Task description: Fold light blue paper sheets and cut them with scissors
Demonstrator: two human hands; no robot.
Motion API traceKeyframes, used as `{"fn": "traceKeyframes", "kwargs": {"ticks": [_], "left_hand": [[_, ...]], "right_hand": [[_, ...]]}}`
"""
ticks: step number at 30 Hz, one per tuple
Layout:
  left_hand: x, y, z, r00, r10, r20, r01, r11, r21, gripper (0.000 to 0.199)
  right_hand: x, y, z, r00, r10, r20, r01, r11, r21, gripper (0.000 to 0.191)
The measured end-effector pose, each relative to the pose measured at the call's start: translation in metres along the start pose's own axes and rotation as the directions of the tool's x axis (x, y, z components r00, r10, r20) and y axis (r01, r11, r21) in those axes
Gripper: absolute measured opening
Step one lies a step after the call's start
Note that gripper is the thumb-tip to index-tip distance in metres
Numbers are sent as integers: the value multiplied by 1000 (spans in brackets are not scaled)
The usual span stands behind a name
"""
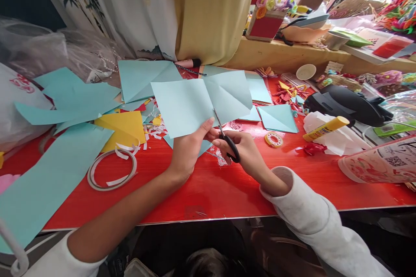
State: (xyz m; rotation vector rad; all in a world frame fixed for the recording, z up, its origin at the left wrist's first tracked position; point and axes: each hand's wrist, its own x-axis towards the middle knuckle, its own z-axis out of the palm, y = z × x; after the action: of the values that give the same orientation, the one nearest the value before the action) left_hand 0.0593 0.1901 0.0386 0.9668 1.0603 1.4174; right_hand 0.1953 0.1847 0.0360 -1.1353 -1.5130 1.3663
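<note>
A creased light-blue sheet of paper (182, 104) is held above the red table. My left hand (191, 145) pinches its lower edge near the middle, with the thumb on top. In my right hand (243, 151) are black-handled scissors (232, 148), my fingers wrapped round the handles. The blades point up and away, lying at the sheet's central crease just right of my left thumb. The fingertips of both hands are close together. How far apart the blades are is hard to tell.
Blue sheets (84, 99), a yellow sheet (125, 130) and a tape roll (112, 169) lie left on the red table (221, 194). At right are folded blue paper (278, 117), small yellow tape (273, 139), a glue stick (326, 128), a black object (347, 104) and a pink-patterned cup (380, 162).
</note>
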Motion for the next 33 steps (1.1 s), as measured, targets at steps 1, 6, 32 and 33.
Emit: {"fn": "traceKeyframes", "kwargs": {"ticks": [1, 6, 32, 33], "left_hand": [[0, 0, 0, 1000, -3, 11, 3, 1000, -2, 26], [-1, -2, 0, 998, -2, 61, 2, 1000, 3, 28], [-6, -10, 3, 997, 5, 82, -6, 1000, 13, 29], [-6, -11, 2, 996, 8, 83, -10, 1000, 20, 28]], "right_hand": [[0, 1, 0, 1000, 2, 1, -2, 1000, 12, 37], [0, 4, 0, 1000, -26, 2, 26, 999, 37, 33], [3, 4, 0, 998, 9, -62, -5, 998, 65, 30], [3, 4, 0, 998, 9, -63, -5, 998, 64, 30]]}}
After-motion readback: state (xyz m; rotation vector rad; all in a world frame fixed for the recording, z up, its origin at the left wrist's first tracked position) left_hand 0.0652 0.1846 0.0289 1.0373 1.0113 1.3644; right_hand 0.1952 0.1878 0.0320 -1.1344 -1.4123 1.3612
